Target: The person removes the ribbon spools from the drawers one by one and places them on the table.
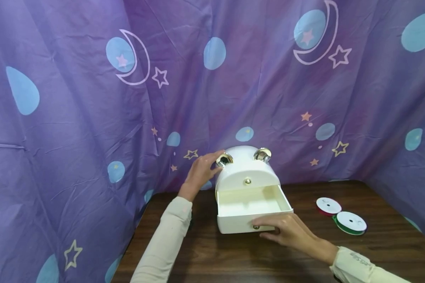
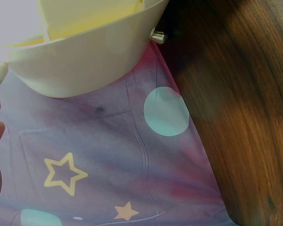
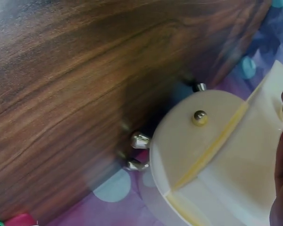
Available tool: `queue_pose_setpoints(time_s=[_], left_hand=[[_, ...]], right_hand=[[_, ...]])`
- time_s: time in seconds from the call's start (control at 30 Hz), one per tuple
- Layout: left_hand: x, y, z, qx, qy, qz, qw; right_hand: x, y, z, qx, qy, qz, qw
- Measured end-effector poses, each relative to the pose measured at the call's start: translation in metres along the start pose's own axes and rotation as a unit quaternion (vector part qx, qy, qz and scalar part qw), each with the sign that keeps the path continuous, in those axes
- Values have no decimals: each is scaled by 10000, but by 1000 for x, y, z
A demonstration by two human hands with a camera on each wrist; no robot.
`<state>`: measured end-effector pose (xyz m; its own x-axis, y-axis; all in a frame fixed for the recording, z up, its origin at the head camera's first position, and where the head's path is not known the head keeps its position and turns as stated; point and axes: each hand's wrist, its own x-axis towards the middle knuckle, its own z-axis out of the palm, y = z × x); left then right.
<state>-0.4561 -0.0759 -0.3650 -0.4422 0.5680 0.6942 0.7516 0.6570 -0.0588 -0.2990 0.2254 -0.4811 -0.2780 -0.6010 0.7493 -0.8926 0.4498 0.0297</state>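
Observation:
A white rounded two-drawer box [image 1: 244,157] with a shiny metallic eye on each side of its top stands on the table. Its lower drawer [image 1: 230,224] is pulled out, and the inside shows bare and cream-coloured. The upper drawer, with a small gold knob [image 1: 248,181], is closed. My left hand [image 1: 202,169] grips the left metallic eye [image 1: 224,159], fingers behind it and thumb in front. In the left wrist view, fingertips show beside the box's side [image 2: 85,66]. My right hand [image 1: 287,228] pinches the lower drawer's knob [image 1: 256,227], partly covered by the fingers.
Two ribbon spools, one red [image 1: 328,206] and one green [image 1: 351,222], lie flat on the dark wooden table [image 1: 212,259] to the right of the box. A purple curtain [image 1: 184,98] with moons and stars hangs close behind and along the sides.

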Motion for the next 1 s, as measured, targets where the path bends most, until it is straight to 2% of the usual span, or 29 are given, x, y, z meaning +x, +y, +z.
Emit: queue_pose_setpoints(time_s=[0.17, 0.3, 1.0], left_hand=[[1, 0, 1, -12, -3, -27, 10000], [1, 0, 3, -11, -35, -52, 10000], [0, -2, 2, -77, 12, -34, 10000]], right_hand=[[1, 6, 6, -239, 433, -482, 9976], [3, 8, 10, -331, 670, -685, 9948], [8, 17, 12, -259, 618, -554, 9962]])
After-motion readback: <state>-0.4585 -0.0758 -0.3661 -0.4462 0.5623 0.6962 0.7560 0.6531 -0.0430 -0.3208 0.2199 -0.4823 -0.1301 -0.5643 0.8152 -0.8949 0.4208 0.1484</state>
